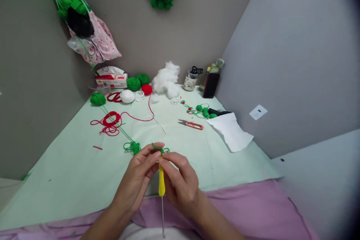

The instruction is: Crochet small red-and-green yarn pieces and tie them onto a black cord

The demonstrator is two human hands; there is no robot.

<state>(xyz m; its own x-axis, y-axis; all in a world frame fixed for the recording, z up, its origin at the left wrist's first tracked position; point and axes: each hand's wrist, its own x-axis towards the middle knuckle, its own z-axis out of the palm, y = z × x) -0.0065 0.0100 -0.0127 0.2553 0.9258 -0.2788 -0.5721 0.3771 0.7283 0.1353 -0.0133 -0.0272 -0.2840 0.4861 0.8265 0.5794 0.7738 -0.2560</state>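
Close together above the table's front edge, both hands meet fingertip to fingertip. My left hand (137,175) pinches a small green crochet piece (163,150), which also shows some white; fingers hide most of it. My right hand (181,180) is closed on a crochet hook (161,183) with a yellow handle, whose metal shaft points down toward me. The hook's upper tip is hidden among the fingers. A loose tangle of green yarn (134,147) lies just beyond the left hand, and a strand runs from it back to a green yarn ball (98,99).
Orange-handled thread snips (191,124) and a white paper sheet (230,131) lie right of centre. Red yarn (111,119) is coiled at left. White stuffing (166,78), a tissue box (111,81), a cup (190,81) and a phone (211,85) stand along the back.
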